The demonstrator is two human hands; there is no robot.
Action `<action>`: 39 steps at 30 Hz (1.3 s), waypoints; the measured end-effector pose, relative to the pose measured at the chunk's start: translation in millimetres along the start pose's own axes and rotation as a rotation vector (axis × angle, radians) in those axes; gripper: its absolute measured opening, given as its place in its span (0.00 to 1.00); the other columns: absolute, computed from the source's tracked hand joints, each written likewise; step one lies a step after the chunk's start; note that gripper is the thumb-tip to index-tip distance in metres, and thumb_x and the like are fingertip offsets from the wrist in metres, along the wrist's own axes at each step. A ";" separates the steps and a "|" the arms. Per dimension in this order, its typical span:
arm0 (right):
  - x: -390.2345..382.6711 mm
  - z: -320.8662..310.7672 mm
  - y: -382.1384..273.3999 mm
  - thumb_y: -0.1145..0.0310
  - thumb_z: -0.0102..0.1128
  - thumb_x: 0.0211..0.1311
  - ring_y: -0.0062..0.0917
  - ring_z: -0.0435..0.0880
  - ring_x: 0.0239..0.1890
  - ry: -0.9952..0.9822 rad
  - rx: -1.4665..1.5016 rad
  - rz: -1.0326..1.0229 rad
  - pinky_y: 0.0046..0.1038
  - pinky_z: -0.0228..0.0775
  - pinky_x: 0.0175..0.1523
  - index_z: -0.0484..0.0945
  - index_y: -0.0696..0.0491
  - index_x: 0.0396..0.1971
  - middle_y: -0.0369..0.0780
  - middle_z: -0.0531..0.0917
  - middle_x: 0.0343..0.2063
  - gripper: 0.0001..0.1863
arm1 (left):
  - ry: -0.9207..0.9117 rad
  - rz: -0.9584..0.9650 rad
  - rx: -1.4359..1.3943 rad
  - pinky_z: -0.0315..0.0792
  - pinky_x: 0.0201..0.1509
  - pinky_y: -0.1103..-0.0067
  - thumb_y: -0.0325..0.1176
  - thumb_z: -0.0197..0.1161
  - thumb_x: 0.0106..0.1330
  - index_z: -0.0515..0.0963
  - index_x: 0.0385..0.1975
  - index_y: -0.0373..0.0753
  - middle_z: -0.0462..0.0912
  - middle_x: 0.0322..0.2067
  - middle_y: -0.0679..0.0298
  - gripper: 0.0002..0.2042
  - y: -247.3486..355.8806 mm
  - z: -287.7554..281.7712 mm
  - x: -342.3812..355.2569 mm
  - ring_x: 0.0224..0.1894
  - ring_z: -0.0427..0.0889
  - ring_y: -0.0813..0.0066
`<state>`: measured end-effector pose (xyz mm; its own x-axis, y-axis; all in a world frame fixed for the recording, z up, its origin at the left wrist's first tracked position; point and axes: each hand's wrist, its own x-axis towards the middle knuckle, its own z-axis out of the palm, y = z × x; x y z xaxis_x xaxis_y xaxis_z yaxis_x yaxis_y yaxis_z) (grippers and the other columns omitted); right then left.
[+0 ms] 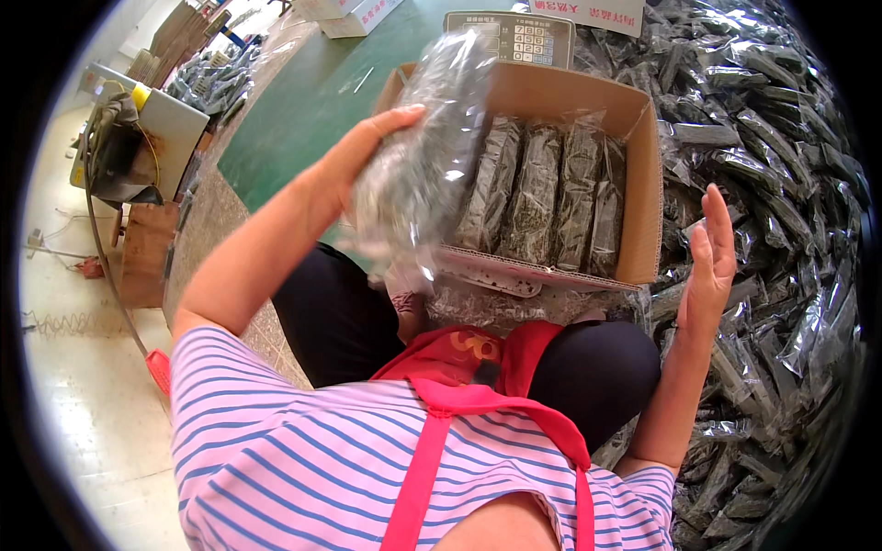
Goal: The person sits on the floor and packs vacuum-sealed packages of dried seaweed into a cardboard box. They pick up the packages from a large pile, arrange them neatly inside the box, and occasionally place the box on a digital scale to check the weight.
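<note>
My left hand (372, 151) grips a clear plastic packet of dark dried strips (427, 151), partly smeared by motion. It is held tilted over the left side of an open cardboard box (570, 87). Inside the box several similar packets (533, 188) stand side by side, filling the middle and right part; the held packet hides the left part. My right hand (712, 266) is raised to the right of the box, beside the big pile, its fingers stretched out and holding nothing.
A large heap of clear-wrapped dark packets (763, 165) covers the whole right side. Behind the box stands a scale with a keypad (533, 41). A green board (312, 119) lies left of the box. White printed cartons (358, 16) are at the back; a machine with cables (138, 138) stands far left.
</note>
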<state>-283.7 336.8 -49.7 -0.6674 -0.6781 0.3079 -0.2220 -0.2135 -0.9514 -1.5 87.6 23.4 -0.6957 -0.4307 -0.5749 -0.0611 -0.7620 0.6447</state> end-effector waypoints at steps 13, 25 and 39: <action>-7.3 -20.0 16.6 0.73 0.48 0.63 0.25 0.72 0.55 0.115 0.138 0.171 0.27 0.58 0.61 0.66 0.58 0.56 0.42 0.74 0.53 0.20 | 0.388 0.145 1.939 0.58 0.63 0.70 0.52 0.57 0.58 0.39 0.64 0.28 0.59 0.60 0.41 0.46 -7.5 -91.4 116.6 0.62 0.62 0.52; -158.0 -117.7 90.5 0.74 0.49 0.61 0.22 0.78 0.40 -0.033 -0.567 0.390 0.25 0.69 0.47 0.74 0.58 0.46 0.41 0.80 0.41 0.14 | 0.620 1.150 1.042 0.50 0.66 0.73 0.34 0.60 0.60 0.61 0.61 0.40 0.64 0.60 0.59 0.28 25.5 -94.2 6.6 0.64 0.58 0.65; -409.6 -104.9 190.7 0.53 0.55 0.53 0.29 0.81 0.29 -0.073 -0.989 1.102 0.36 0.70 0.35 0.80 0.58 0.31 0.47 0.83 0.26 0.21 | 0.511 0.947 0.640 0.51 0.67 0.75 0.34 0.56 0.64 0.62 0.60 0.37 0.66 0.59 0.55 0.24 39.1 -136.2 1.6 0.63 0.61 0.71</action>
<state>-127.3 647.6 -356.3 -0.7870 -0.2166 -0.5776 -0.0424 0.9531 -0.2996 92.5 -8.7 -21.0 -0.3077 -0.9279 0.2105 -0.1252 0.2588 0.9578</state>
